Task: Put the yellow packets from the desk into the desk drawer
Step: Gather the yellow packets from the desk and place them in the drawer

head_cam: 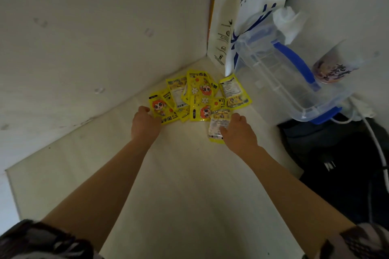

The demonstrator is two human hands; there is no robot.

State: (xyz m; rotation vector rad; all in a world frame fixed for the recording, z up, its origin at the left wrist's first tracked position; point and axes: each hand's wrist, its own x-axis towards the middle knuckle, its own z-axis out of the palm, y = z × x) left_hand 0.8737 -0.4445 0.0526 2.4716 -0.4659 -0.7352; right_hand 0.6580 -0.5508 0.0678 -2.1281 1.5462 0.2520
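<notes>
Several yellow packets [200, 94] with a red cartoon figure lie in a loose heap at the far corner of the white desk [185, 185]. My left hand [145, 125] rests curled on the heap's left side, its fingers on the leftmost packet [159, 109]. My right hand [239, 132] is at the heap's right front and pinches a packet [217, 126] that lies face down, thumb on top. No drawer is in view.
A white coffee paper bag [248, 6] stands against the wall behind the heap. A clear plastic box with blue handles [280, 73] sits to the right, a drink cup [330, 69] beyond it. A dark bag with a white cable [341, 164] lies beside the desk's right edge.
</notes>
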